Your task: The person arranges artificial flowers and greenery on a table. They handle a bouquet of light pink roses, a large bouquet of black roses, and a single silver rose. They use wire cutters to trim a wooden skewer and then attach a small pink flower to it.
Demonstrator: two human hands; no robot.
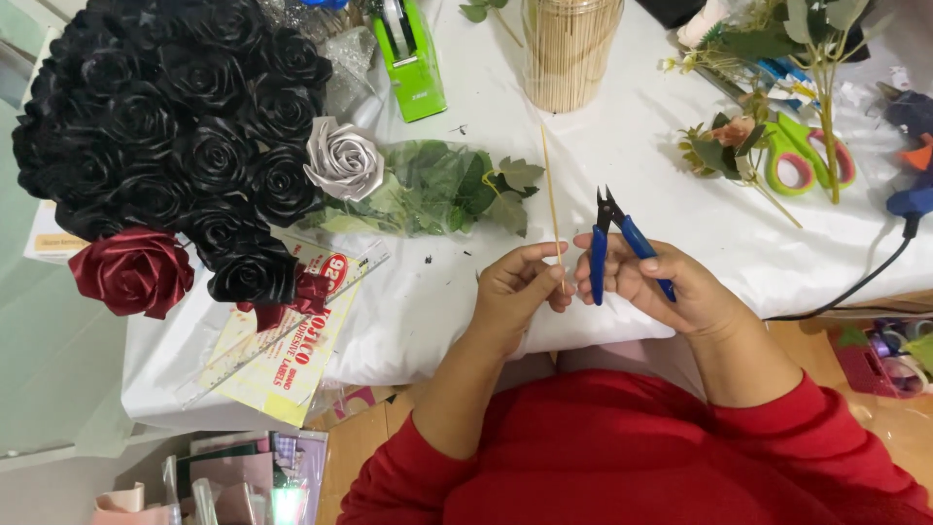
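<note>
Your red sleeves (622, 457) filled the bottom of the view; above them both hands met over the edge of the white-covered table (418, 301); your left hand (517, 287) was pinched shut, thumb and fingertips gripping the lower end of a thin wooden skewer (551, 194) that ran up and away across the cloth; your right hand (671, 282) was curled around the blue handles of a pair of small cutters (610, 238), black tip pointing up, just beside the skewer; whether the blades stood apart, you could not tell. Beyond the skewer lay green leaves (442, 185) and a silver rose (343, 158) against a black rose bouquet (175, 126); a red rose (134, 270) sat lower left; green-handled scissors (802, 160) lay well apart to your right.
</note>
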